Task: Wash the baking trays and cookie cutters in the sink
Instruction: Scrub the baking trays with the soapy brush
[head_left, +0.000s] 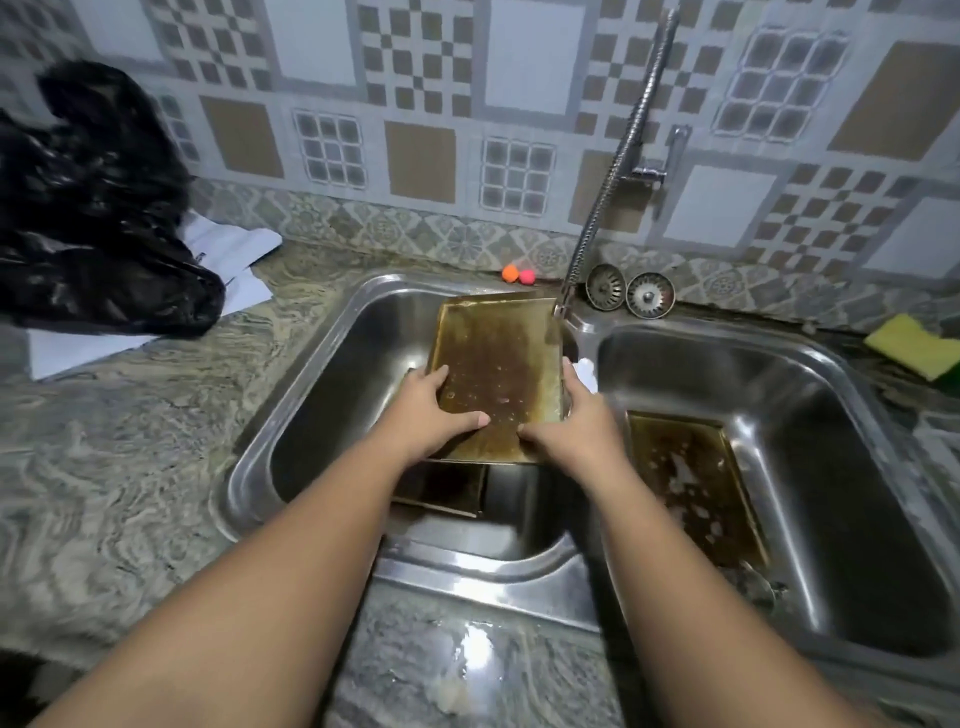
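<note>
Writing: none can be read on any item.
Left hand (434, 410): grips the near left edge of the tray (498, 374), thumb on the tray's upper face, fingers curled around the side.
Right hand (569, 421): grips the near right corner of the same tray, thumb on the face, fingers wrapped over the right rim.
Tray: held over the left basin (332, 384), tilted with its far edge raised toward the faucet; its face is brown and stained with a yellowish border.
Faucet (618, 161): a flexible metal hose coming off the wall, its tip just beside the tray's far right corner.
Left basin: steel; holds a second dark tray (441, 491) lying low, mostly hidden under the held tray and the left arm.
Right basin (852, 493): steel; holds a third tray (691, 483), dark brown with pale patches, leaning along the basin's left side.
Strainers (628, 290): two round metal ones propped upright against the wall behind the sink divider, side by side.
Balls (518, 274): one orange and one pink, touching, on the rim behind the left basin.
Sponge (914, 345): yellow, on the tabletop (130, 467) right of the right basin.
Bag (93, 208): black plastic, crumpled, on the tabletop at far left, resting on white paper (228, 260).
Tabletop: marbled stone, wet and shining in front of the sink.
Wall (426, 104): patterned tiles in grey, white and tan.
Cutters: none can be made out.
</note>
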